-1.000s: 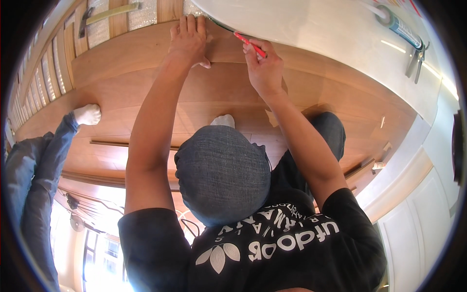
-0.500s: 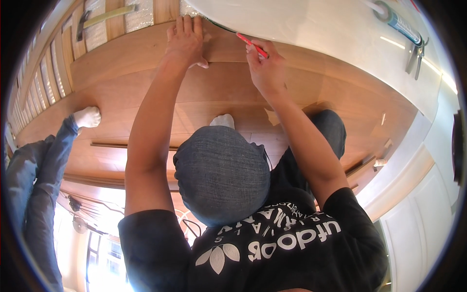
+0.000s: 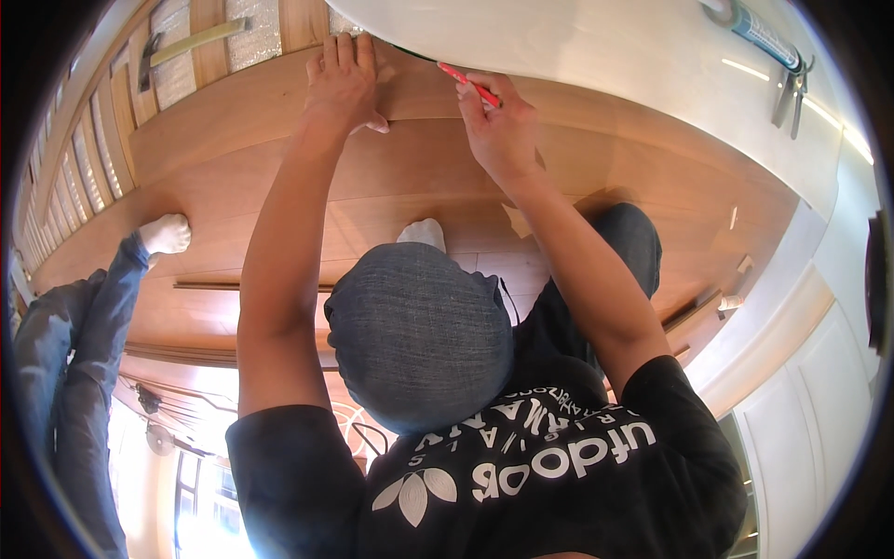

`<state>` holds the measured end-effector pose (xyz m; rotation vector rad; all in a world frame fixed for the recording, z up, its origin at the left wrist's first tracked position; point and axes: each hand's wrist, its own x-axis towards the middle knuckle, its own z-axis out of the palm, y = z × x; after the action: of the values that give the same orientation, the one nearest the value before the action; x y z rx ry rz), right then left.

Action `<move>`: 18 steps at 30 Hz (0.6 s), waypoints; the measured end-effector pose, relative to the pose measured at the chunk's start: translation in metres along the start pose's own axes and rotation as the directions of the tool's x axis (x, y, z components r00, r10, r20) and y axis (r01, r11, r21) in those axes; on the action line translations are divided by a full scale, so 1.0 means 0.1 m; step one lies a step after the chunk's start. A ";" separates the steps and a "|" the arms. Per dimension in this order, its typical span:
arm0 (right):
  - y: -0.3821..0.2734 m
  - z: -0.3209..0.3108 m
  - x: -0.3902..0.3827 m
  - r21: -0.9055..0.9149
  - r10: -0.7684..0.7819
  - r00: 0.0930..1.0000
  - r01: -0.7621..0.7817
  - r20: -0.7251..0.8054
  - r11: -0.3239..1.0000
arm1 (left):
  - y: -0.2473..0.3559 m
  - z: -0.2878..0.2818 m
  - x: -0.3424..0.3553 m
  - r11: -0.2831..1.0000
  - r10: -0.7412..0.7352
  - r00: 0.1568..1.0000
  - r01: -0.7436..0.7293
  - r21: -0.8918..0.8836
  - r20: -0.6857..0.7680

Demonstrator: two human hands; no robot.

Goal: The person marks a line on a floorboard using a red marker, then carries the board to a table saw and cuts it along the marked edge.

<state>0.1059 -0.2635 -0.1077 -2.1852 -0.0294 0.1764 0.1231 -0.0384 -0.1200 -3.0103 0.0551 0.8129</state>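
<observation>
On the smooth wood floor (image 3: 363, 186), glossy white panel (image 3: 568, 37) borders far board (image 3: 414, 93). L hand (image 3: 337, 93) palm-down on board, gripping nothing. R hand (image 3: 495, 126) pinches slim red pen (image 3: 473, 86), axis slanting up-L, tip approx. at board/panel seam; can't tell if touching.

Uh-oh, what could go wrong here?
The red pencil-like tool in the right hand has its tip close to the white surface, so a slip might mark it. The wooden board under the left hand could shift. Someone might step on the hammer lying over the slats.
</observation>
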 end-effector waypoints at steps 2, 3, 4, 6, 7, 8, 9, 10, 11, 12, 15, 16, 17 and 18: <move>0.03 0.06 0.03 0.061 -0.059 0.996 0.063 -0.070 0.996 | 0.01 0.00 0.01 1.000 0.000 1.000 0.000 0.003 -0.001; 0.04 0.08 0.03 0.061 -0.058 0.996 0.062 -0.070 0.996 | 0.01 0.00 0.01 1.000 0.001 1.000 -0.001 0.003 -0.001; 0.04 0.10 0.03 0.077 -0.049 0.996 0.055 -0.078 0.996 | 0.01 0.01 0.01 1.000 0.002 1.000 -0.002 0.003 -0.005; 0.07 0.11 0.03 0.092 -0.038 0.996 0.046 -0.085 0.995 | 0.01 0.02 0.01 1.000 0.003 1.000 -0.003 0.003 -0.008; 0.09 0.10 0.03 0.084 -0.060 0.993 0.068 -0.099 0.994 | 0.01 0.01 0.01 1.000 0.002 1.000 -0.002 0.001 -0.007; 0.11 0.09 0.03 0.074 -0.081 0.990 0.090 -0.112 0.993 | 0.01 0.00 0.01 1.000 0.001 1.000 -0.001 0.000 -0.007; 0.13 0.06 0.02 0.073 -0.079 0.990 0.088 -0.113 0.993 | 0.01 0.00 0.01 1.000 0.003 1.000 -0.003 -0.001 -0.006; 0.11 0.02 0.00 0.065 -0.029 0.996 0.034 -0.088 0.997 | 0.02 -0.01 0.00 1.000 -0.012 1.000 0.012 0.007 0.010; 0.10 -0.01 -0.01 0.055 0.023 0.998 -0.019 -0.064 0.998 | 0.02 -0.01 0.00 1.000 -0.028 0.999 0.028 0.014 0.026; 0.08 -0.03 -0.01 0.054 0.024 0.998 -0.021 -0.062 0.998 | 0.01 0.00 0.00 1.000 -0.028 0.999 0.027 0.013 0.028; 0.04 -0.04 0.01 -0.008 0.080 0.997 -0.080 0.012 0.997 | 0.02 0.00 0.00 1.000 -0.007 1.000 0.007 0.004 0.030; 0.02 0.00 0.02 0.050 0.011 0.998 -0.008 -0.057 0.999 | 0.03 0.00 0.01 1.000 -0.006 1.000 0.005 0.006 0.030; 0.03 0.03 0.02 0.102 -0.053 0.990 0.067 -0.129 0.993 | 0.04 -0.01 0.02 1.000 -0.004 1.000 0.003 0.008 0.031; 0.04 0.02 0.03 0.101 -0.049 0.990 0.063 -0.132 0.993 | 0.05 -0.01 0.02 1.000 0.001 0.999 -0.002 0.009 0.032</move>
<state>0.1081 -0.2637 -0.1124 -2.0842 -0.0085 0.0035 0.1254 -0.0433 -0.1201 -2.9881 0.0602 0.8582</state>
